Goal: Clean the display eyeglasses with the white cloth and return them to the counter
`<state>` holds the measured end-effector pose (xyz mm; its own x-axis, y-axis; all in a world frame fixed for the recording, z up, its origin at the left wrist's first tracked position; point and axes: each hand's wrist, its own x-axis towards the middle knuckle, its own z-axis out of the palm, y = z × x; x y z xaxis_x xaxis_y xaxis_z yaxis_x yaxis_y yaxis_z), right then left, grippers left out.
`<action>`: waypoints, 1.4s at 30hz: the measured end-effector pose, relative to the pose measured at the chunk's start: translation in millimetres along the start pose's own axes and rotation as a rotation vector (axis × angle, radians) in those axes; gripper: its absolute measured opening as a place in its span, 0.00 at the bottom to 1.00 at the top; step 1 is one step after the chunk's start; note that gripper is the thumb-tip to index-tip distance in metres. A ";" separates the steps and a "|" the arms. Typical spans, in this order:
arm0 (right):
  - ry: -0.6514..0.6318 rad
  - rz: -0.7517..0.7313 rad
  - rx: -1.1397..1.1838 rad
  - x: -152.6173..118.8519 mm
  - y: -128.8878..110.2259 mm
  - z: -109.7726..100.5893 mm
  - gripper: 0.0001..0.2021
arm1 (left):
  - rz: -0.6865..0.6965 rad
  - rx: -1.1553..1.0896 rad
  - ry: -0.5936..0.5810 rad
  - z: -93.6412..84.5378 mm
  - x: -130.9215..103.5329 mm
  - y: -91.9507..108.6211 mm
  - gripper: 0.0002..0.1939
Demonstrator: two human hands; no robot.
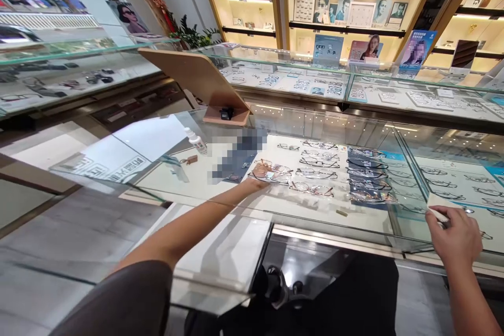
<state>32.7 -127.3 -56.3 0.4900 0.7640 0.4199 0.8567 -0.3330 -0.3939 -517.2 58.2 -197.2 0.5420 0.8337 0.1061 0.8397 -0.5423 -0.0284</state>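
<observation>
Below me is a glass display counter (pixel 299 223) with rows of eyeglasses (pixel 317 173) showing at its middle. My left hand (pixel 255 185) reaches to the near side of a brown-tinted pair of glasses (pixel 265 169); its fingers are too small and blurred to tell whether they grip the frame. At the right, my right hand (pixel 454 228) is closed round a pale cloth (pixel 443 207), held over the counter glass. Dark-framed glasses (pixel 368 173) lie in a column between the two hands, on a dark blue strip.
A white spray bottle (pixel 196 142), a small brown object (pixel 189 159) and a wood-backed stand mirror (pixel 197 76) are left of the glasses. Glass showcases (pixel 275 65) run behind, with lit shelves (pixel 350 2) beyond.
</observation>
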 end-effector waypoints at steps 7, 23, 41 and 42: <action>0.008 -0.055 0.013 6.3 -0.6 7.6 0.15 | -0.009 -0.032 -0.264 -63.5 -83.1 28.1 0.05; -0.054 -0.023 -0.019 11.4 -11.3 4.2 0.15 | 0.148 -0.132 -0.267 -299.5 -51.0 64.7 0.04; 0.018 -0.118 0.056 7.3 -4.7 11.5 0.13 | 0.091 0.156 -0.097 -184.2 72.6 18.1 0.06; 0.008 -0.115 0.053 6.9 -5.1 10.5 0.13 | 0.092 0.158 -0.089 -189.0 70.9 18.5 0.07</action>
<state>30.1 -114.5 -60.0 0.3906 0.7906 0.4715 0.8977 -0.2139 -0.3851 -469.7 87.5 -2.3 0.6114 0.7913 0.0078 0.7778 -0.5991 -0.1903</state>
